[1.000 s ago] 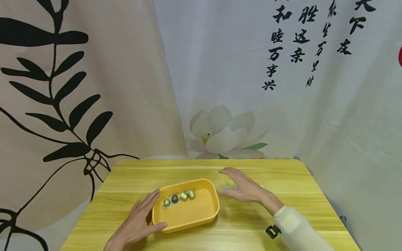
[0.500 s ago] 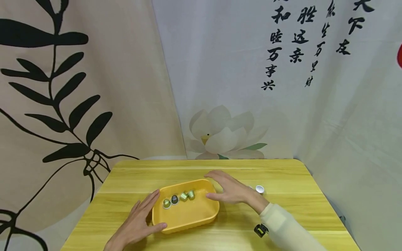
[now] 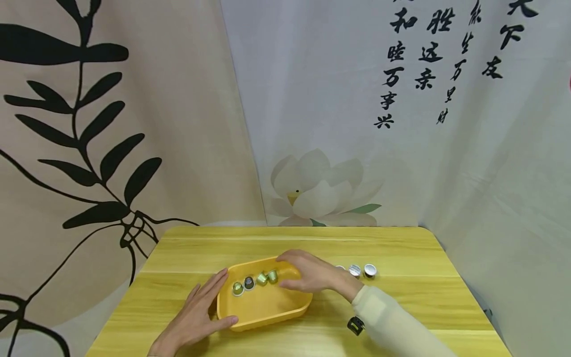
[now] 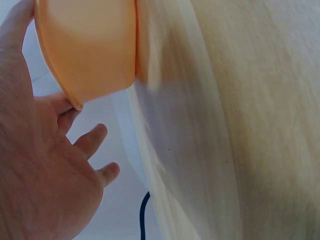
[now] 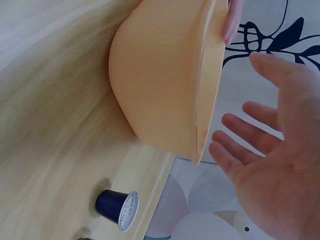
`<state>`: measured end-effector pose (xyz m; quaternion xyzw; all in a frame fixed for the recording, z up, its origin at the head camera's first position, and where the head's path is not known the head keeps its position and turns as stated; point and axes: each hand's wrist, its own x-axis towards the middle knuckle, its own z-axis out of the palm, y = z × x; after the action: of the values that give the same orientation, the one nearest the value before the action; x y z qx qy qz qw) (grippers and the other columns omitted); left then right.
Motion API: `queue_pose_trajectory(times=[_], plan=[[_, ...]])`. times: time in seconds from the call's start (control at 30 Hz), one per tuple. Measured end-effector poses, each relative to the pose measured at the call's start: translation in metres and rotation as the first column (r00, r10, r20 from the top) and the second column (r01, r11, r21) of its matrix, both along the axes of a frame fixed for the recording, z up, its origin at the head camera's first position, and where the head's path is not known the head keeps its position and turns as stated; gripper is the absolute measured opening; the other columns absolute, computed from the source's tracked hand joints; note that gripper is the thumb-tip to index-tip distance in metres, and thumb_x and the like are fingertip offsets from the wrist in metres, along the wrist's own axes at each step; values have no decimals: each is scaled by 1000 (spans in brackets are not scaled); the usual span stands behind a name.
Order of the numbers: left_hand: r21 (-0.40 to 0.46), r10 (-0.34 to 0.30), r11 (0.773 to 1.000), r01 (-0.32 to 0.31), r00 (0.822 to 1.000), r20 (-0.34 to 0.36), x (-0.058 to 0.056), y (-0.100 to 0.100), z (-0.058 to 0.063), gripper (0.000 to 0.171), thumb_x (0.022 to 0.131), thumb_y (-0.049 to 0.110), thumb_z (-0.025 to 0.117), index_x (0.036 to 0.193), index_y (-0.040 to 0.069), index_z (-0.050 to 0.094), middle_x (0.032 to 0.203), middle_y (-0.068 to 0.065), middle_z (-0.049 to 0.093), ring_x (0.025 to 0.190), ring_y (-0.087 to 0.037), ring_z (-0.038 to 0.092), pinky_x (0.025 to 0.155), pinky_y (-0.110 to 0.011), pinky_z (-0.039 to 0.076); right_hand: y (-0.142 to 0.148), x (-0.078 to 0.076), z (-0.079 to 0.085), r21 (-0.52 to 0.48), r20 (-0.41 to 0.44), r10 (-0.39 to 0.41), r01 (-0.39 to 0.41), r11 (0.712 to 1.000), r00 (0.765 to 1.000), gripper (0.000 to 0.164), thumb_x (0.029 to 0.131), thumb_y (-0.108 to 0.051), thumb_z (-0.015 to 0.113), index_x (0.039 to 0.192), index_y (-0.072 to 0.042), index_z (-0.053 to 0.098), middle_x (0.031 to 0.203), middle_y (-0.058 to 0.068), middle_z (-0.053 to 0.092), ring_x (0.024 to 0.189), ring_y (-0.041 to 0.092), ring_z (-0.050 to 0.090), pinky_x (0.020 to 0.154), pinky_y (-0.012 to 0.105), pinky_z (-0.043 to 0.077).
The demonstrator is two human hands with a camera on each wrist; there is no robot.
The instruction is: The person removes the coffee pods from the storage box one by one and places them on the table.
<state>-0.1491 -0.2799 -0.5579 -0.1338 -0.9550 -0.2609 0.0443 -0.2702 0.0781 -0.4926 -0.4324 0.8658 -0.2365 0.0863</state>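
The left hand [image 3: 199, 313], fingers spread, touches the yellow tray [image 3: 267, 308] on the bench [image 3: 401, 248] while the empty right hand [image 3: 309, 272], fingers apart, hangs over its right end, probably for fetching a capsule [image 3: 261, 279] inside, which calls for lowering and pinching.

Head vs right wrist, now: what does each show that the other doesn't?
Only head: four capsules inside the tray, and the black calligraphy.
Only right wrist: a table capsule's dark blue side.
Both: tray, wooden table, right hand, printed plant, and left hand, barely in at the right wrist's top edge.
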Motion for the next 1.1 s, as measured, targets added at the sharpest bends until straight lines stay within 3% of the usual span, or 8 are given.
queue_pose_trajectory(times=[0.47,0.83,1.1], plan=[[-15,-2,1000,2,1000,-9,0,0,4,113,92,69,85,177,12,37,186,-11,35,164,-49,47,125,-91,26,-28,-6,-3,148,20,13,-15,989,1000,62,111,-40,74,163,-9,59,170,9,59,159,29,57,135,46,47],[-8,7,1000,-7,1000,0,-2,-1,0,113,92,67,86,177,10,38,187,-8,35,166,-47,45,127,-89,25,-42,-8,-6,223,6,35,-36,974,999,64,111,-41,74,164,-9,59,171,9,59,158,28,58,134,43,49],[-11,10,1000,-9,1000,4,-1,-1,1,114,91,69,85,177,10,39,187,-7,34,166,-47,44,127,-89,25,-46,-10,-12,224,-5,59,-57,973,998,54,108,-32,80,154,-9,66,155,5,71,141,19,69,123,34,57]])
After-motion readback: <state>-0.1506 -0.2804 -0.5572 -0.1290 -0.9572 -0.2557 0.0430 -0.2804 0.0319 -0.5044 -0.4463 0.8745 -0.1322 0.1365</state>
